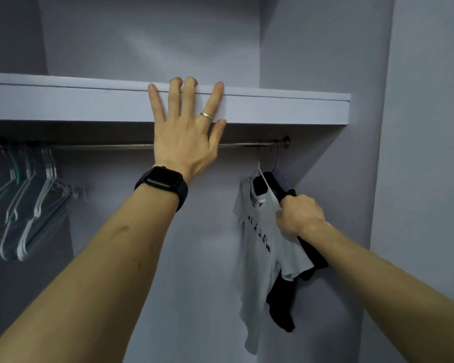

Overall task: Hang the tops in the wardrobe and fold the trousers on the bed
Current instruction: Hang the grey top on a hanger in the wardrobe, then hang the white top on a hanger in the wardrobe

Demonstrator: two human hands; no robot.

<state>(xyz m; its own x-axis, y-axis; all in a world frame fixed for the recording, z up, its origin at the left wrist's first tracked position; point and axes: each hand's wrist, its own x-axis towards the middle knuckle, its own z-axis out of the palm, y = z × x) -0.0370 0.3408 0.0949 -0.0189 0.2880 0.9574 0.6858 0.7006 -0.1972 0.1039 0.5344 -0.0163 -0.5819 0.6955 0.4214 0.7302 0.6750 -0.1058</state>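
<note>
The left hand [184, 137] lies flat with fingers spread against the front edge of the wardrobe shelf [63, 103], a black watch [163, 180] on its wrist. The right hand [300, 216] grips the shoulder of a black top [281, 305], which hangs limp at the right end of the rail [102, 146]. The top is just behind a pale grey T-shirt [257, 258] with dark print. Empty hangers [32, 205] cluster at the far left.

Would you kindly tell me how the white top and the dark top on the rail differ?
The white top carries a dark print; the dark top looks plain. The right hand grips the dark top; the white top hangs left of it. Both hang at the right end of the rail.
</note>
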